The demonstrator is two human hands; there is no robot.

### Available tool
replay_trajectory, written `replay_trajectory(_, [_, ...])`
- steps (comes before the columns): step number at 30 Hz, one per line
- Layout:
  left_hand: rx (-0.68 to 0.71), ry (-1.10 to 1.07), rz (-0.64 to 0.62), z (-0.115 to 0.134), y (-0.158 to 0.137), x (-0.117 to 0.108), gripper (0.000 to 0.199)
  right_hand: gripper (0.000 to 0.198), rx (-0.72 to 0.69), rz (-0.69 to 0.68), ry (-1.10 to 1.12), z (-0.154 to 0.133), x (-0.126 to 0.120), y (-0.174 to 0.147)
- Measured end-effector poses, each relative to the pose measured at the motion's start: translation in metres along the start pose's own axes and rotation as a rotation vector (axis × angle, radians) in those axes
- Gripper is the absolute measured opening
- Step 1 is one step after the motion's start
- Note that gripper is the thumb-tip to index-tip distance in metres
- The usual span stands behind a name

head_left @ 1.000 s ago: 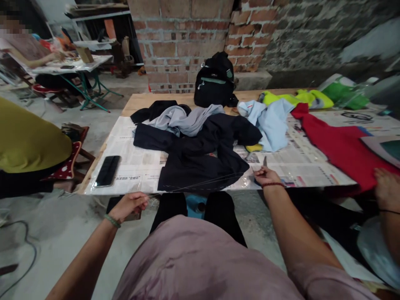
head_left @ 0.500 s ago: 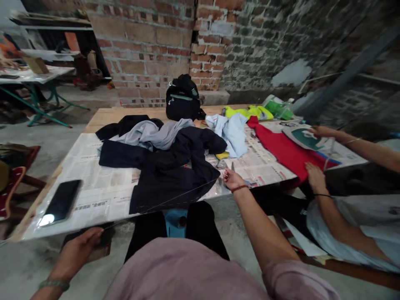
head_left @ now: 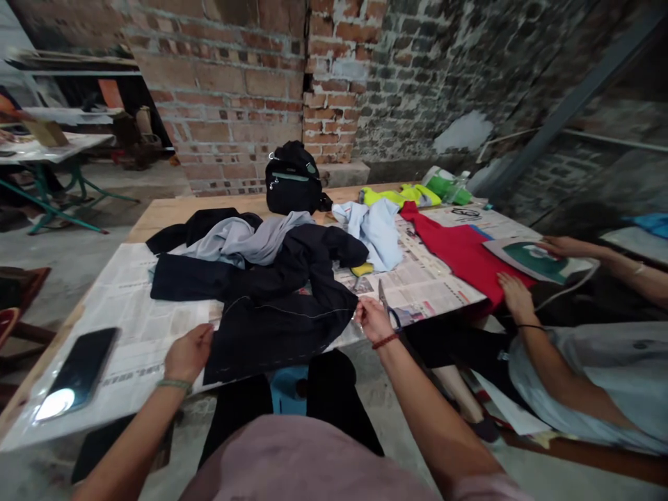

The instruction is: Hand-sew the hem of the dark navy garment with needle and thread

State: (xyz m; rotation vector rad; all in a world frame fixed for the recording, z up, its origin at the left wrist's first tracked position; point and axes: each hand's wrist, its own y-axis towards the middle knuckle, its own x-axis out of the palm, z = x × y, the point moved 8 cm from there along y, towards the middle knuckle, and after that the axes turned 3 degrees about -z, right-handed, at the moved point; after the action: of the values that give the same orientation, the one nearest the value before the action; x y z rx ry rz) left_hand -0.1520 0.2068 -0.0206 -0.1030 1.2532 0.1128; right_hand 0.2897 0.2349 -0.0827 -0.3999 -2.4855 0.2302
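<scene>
The dark jacket (head_left: pixel 276 306) lay spread at twelve o'clock on the newspaper (head_left: pixel 130 313), a pale stitch line already crossing it — work seemingly under way. The left hand (head_left: pixel 188 353) gripped its hem; the right hand (head_left: pixel 371 319) pinched the edge, scissors (head_left: pixel 386 306) just beside.

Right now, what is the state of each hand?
Left hand: closed, at the edge of the dark garment.
Right hand: closed, pinching the garment's edge beside the scissors.

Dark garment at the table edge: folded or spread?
Spread, loosely rumpled: the dark garment lies open across the newspaper, left hand and right hand at its edges.
</scene>
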Motion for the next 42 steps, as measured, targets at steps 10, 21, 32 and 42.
replay_trajectory(10, [0.471, -0.267, 0.214, 0.167, -0.021, 0.014, 0.035, 0.029, -0.039, -0.056, -0.093, 0.031, 0.007, -0.043])
replay_trajectory(21, [0.337, -0.953, -0.445, 0.289, -0.04, 0.099, 0.032, 0.025, 0.257, -0.064, 0.32, 0.049, 0.007, -0.062])
replay_trajectory(32, [0.155, -1.036, -0.707, 0.3, -0.05, 0.145, 0.022, 0.016, 0.196, -0.173, 0.35, 0.043, 0.011, -0.068])
replay_trajectory(42, [0.136, -0.996, -0.728, 0.286, -0.051, 0.155, 0.02, 0.02, 0.265, -0.135, 0.354, 0.06, 0.006, -0.066])
